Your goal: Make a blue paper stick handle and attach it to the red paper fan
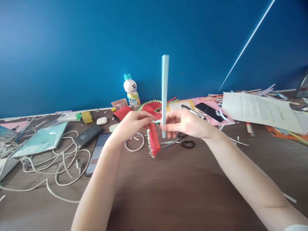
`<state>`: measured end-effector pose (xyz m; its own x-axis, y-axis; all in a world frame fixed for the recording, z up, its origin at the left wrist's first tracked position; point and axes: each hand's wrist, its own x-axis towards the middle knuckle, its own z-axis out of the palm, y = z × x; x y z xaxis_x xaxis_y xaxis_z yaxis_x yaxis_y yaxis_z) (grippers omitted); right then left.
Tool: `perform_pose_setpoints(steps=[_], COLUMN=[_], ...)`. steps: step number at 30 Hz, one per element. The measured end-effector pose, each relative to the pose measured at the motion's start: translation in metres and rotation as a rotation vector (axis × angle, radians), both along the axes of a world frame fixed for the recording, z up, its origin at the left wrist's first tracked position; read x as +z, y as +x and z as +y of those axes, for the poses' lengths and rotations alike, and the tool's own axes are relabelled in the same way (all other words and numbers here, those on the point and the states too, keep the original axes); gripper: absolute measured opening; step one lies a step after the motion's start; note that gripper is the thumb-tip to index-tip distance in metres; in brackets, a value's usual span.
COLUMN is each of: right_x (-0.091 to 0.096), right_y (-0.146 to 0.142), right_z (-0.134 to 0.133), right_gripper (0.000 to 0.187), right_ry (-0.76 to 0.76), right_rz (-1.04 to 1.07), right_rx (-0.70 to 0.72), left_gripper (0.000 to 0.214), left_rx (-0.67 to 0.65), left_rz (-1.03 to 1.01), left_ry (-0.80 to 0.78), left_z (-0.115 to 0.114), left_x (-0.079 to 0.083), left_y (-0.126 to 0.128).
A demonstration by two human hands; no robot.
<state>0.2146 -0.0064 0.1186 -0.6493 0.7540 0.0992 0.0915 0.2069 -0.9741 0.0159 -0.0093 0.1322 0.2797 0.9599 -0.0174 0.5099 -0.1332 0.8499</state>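
Observation:
My left hand [132, 123] pinches the top of a folded red paper fan with green and white edges [153, 141], which hangs down above the brown table [168, 186]. My right hand [185, 123] grips a long, narrow light-blue folded paper strip [165, 89] near its lower end and holds it upright, just right of the red fan. Both hands are closed and nearly touch each other at the middle of the view.
Scissors [179, 142] lie under my right hand, a white ring [134, 146] under the left. A bottle [131, 91], an open red fan [152, 107], a phone [96, 154], white cables [60, 166], a printed sheet [260, 110] and paper scraps lie around.

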Motion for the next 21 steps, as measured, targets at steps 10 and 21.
perform_pose_setpoints(steps=[10,21], right_x=[-0.012,-0.025], right_y=[-0.007,-0.017], right_z=[0.0,0.006], right_gripper=[0.024,0.031], right_ry=[-0.196,-0.199], right_rz=[0.021,0.087], right_rx=[0.072,0.061], left_gripper=[0.025,0.028], left_rx=[0.026,-0.008], left_rz=[-0.005,-0.008], left_ry=[-0.004,-0.082], left_z=[0.005,0.009], left_x=[-0.011,-0.015], left_y=[-0.007,-0.006])
